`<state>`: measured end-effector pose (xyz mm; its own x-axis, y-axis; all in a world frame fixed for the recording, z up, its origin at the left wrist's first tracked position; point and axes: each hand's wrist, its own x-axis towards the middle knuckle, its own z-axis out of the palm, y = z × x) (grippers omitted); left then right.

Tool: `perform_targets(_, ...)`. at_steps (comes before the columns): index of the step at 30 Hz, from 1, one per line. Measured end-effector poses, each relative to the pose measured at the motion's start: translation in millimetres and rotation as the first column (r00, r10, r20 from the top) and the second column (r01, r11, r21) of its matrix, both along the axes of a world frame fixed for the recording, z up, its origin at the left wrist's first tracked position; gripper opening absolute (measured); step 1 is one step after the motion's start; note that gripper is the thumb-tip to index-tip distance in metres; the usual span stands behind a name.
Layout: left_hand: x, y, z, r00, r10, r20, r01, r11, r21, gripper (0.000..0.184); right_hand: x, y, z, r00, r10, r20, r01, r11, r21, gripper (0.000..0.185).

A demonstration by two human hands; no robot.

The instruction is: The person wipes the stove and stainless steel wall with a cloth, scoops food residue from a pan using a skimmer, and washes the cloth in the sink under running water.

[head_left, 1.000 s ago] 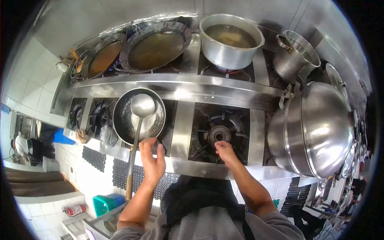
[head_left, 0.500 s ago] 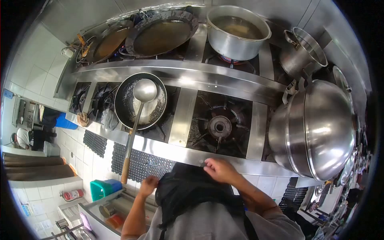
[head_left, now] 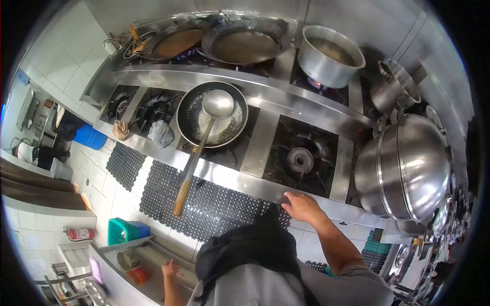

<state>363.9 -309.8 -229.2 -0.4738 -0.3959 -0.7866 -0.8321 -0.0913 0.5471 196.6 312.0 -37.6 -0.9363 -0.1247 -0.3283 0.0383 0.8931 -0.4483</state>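
Note:
My right hand (head_left: pixel 302 206) is at the front edge of the stove (head_left: pixel 260 186), below the bare right front burner (head_left: pixel 300 160); its fingers are apart and it holds nothing. Low in the view, beside a drawer-like counter (head_left: pixel 113 262), my left hand (head_left: pixel 171 267) hangs with fingers apart and nothing in them. A dark wok (head_left: pixel 191 115) rests on a front burner left of centre. In it lies a steel ladle (head_left: pixel 218 103), whose wooden handle (head_left: pixel 181 198) sticks out over the front edge. Some whitish matter coats the wok's bottom.
Two wide pans (head_left: pixel 245 46) (head_left: pixel 179 43) and a large pot (head_left: pixel 332 58) of liquid stand on the back row. A domed steel vessel (head_left: pixel 408 166) is at the right. Cloths (head_left: pixel 161 134) lie on the stove's left edge. A person (head_left: pixel 28 153) is far left.
My left hand has moved down and left, away from the wok. My right hand has drawn back from the burner to the stove's edge. The view has shifted and turned.

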Motion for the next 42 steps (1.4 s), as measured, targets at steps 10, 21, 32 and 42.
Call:
perform_targets(10, 17, -69, 7, 0.952, -0.168, -0.257, 0.141, 0.983, -0.119, 0.015, -10, -211, 28, 0.970, 0.224, 0.096, -0.217, 0.973, -0.079, 0.044)
perform_targets(21, -113, -124, 63, 0.845, -0.222, -0.486, 0.095, 0.958, -0.271, 0.015, -94, -263, 96, 0.986, 0.154, -0.063, -0.162, 0.978, -0.132, 0.041)
perform_targets(32, -142, -206, 70, 0.926, -0.307, -0.218, 0.145, 0.824, -0.547, 0.020, -403, -510, 29, 0.752, 0.529, -0.394, -0.609, 0.786, -0.105, 0.049)
perform_targets(42, -72, -252, 85, 0.981, 0.036, -0.191, -0.104, 0.929, -0.355, 0.015, -491, -663, -111, 0.715, 0.115, -0.690, -0.216, 0.974, -0.062, 0.049)
